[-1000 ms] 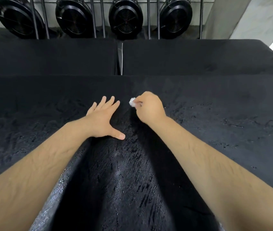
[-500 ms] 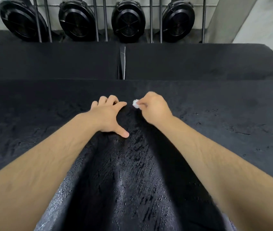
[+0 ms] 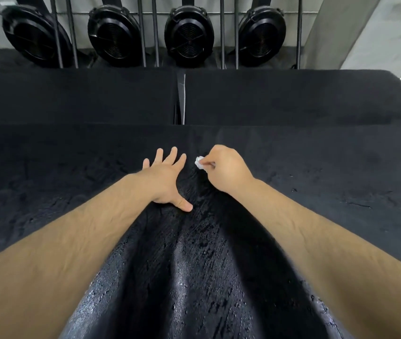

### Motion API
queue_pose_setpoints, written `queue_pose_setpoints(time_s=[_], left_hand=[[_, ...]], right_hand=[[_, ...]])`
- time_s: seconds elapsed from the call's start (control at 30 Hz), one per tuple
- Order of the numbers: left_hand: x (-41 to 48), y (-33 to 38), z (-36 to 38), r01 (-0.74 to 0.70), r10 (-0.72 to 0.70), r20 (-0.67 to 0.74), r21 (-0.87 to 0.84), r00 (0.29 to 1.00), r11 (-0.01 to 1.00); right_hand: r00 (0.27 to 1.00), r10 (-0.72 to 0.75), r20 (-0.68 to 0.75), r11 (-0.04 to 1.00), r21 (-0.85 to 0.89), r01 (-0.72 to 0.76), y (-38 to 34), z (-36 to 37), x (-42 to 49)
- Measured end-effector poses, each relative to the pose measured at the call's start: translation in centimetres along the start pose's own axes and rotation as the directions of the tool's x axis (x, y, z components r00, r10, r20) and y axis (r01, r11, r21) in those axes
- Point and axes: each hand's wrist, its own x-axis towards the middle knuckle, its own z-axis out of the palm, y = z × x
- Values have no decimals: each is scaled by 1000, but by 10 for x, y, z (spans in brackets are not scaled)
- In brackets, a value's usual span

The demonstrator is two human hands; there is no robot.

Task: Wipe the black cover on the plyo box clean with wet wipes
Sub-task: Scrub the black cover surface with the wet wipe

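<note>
Black cover (image 3: 317,182) spreads over whole near surface, rough texture, wet shine in stripe between two forearms. One small crumpled white wipe (image 3: 199,162) at centre of cover, pinched in curled fingers of right hand (image 3: 226,171), touching cover. Left hand (image 3: 167,178) just beside it, flat on cover, fingers straight and spread wide, thumb out. Behind: two more black boxes (image 3: 72,96) side by side, narrow gap between. Further back, four black round fan housings (image 3: 189,35) behind vertical metal bars (image 3: 298,33), grey wall (image 3: 378,33) at right.
</note>
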Motion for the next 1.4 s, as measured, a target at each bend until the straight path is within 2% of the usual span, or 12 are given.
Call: queue_pose_setpoints(time_s=[0.1, 0.2, 0.4, 0.57, 0.77, 0.93, 1.0, 1.1, 1.17, 1.27, 1.3, 1.4], left_hand=[[1, 0, -4, -6, 6, -2, 51, 1000, 999], [-1, 1, -4, -13, 14, -9, 56, 1000, 998], [-2, 1, -4, -6, 6, -2, 72, 1000, 997], [-2, 4, -5, 0, 0, -3, 78, 1000, 997], [-1, 7, -7, 7, -6, -6, 70, 1000, 998], [-3, 6, -9, 14, -14, 6, 73, 1000, 997], [-4, 6, -9, 13, -14, 6, 71, 1000, 997], [-3, 3, -8, 13, -13, 2, 81, 1000, 997], [-2, 2, -8, 8, -8, 8, 81, 1000, 997], [-2, 3, -8, 3, -4, 14, 73, 1000, 997], [-1, 3, -8, 1, -2, 12, 79, 1000, 997], [1, 4, -6, 1, -2, 8, 88, 1000, 996]], right_hand=[[998, 11, 66, 999, -51, -7, -4, -17, 19], [995, 96, 4, 995, 17, -96, -5, -23, 35], [995, -102, 7, 994, 33, 102, -8, -20, 36], [997, 78, -25, 995, 59, -77, -12, -34, 92], [997, -76, 20, 993, 95, 74, -19, -19, 75], [998, 50, -23, 998, 40, -49, -14, -35, 98], [1000, 7, -29, 997, 82, -5, -22, -23, 88], [986, -160, 52, 979, 133, 152, -25, -13, 60], [993, -109, 37, 982, 160, 102, -13, -25, 68], [991, 120, -59, 977, 183, -107, 6, -37, 90], [988, 136, -73, 976, 181, -121, 4, -33, 88], [997, -80, 17, 984, 161, 76, -14, -14, 61]])
